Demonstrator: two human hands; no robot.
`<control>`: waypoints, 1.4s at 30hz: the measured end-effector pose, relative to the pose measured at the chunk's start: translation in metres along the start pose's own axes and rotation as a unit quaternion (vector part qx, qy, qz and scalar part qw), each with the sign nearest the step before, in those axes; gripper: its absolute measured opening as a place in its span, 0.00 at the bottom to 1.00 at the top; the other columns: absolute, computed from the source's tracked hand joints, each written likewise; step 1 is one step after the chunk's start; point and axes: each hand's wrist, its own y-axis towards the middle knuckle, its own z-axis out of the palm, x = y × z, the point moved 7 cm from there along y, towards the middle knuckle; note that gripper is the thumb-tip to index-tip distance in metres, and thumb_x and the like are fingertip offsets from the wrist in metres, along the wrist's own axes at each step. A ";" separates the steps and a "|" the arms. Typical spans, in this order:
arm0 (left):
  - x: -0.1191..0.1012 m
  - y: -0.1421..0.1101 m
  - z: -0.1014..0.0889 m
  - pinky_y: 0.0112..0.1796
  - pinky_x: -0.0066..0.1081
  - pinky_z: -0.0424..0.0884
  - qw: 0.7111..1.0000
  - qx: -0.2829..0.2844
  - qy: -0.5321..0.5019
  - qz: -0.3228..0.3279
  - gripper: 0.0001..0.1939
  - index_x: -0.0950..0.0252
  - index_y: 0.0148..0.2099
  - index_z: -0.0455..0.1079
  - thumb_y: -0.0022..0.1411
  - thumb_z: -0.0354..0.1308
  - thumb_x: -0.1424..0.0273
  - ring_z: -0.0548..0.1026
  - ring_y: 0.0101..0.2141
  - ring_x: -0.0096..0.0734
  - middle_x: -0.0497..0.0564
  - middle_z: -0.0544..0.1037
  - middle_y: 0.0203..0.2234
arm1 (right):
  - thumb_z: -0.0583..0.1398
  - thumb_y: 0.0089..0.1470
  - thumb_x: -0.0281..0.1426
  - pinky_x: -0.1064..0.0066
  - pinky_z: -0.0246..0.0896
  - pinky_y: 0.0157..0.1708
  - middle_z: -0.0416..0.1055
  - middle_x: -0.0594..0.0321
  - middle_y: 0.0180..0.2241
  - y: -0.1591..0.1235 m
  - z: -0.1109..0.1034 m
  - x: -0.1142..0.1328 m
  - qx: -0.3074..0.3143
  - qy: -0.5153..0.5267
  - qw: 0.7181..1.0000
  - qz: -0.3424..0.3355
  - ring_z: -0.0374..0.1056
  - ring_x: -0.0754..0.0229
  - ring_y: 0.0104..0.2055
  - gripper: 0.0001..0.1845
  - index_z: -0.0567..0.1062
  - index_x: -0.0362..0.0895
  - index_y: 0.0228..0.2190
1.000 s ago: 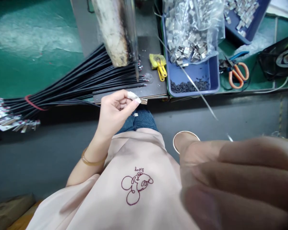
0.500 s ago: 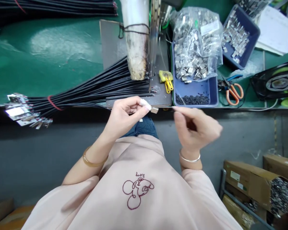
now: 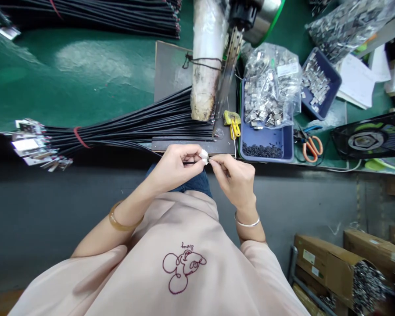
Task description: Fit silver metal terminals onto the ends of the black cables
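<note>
My left hand [image 3: 174, 169], with white coverings on its thumb and index fingertips, pinches a black cable [image 3: 189, 163] above my lap, at the table's front edge. My right hand [image 3: 235, 179] meets it fingertip to fingertip, its thumb and index finger closed at the cable's end. What sits between the right fingertips is too small and covered to make out. Just beyond my left hand lies a bundle of black cables [image 3: 125, 124], tied with a red band [image 3: 81, 137], with metal connectors [image 3: 28, 144] at its left end.
Right of the bundle are a yellow cutter [image 3: 235, 128] and a blue bin [image 3: 266, 156] with small black parts and a bag of metal shells [image 3: 266, 105]. Orange-handled pliers [image 3: 312, 148], a fan [image 3: 368, 139] and a second bin [image 3: 322, 112] stand farther right. A wrapped white column [image 3: 204, 87] rises behind the cable ends.
My right hand has come left from near the blue bin to my left fingertips. The metal connector shell seen at my left fingertips is now hidden. The view has shifted slightly.
</note>
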 end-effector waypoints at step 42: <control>-0.001 0.013 -0.004 0.26 0.20 0.65 0.996 -0.071 -0.035 0.030 0.06 0.67 0.29 0.68 0.54 0.64 0.75 0.67 0.23 0.19 0.45 0.70 0.22 | 0.62 0.60 0.33 0.75 0.73 0.36 0.75 0.66 0.34 -0.005 0.008 -0.043 -0.090 0.272 0.920 0.267 0.75 0.67 0.34 0.03 0.75 0.48 0.37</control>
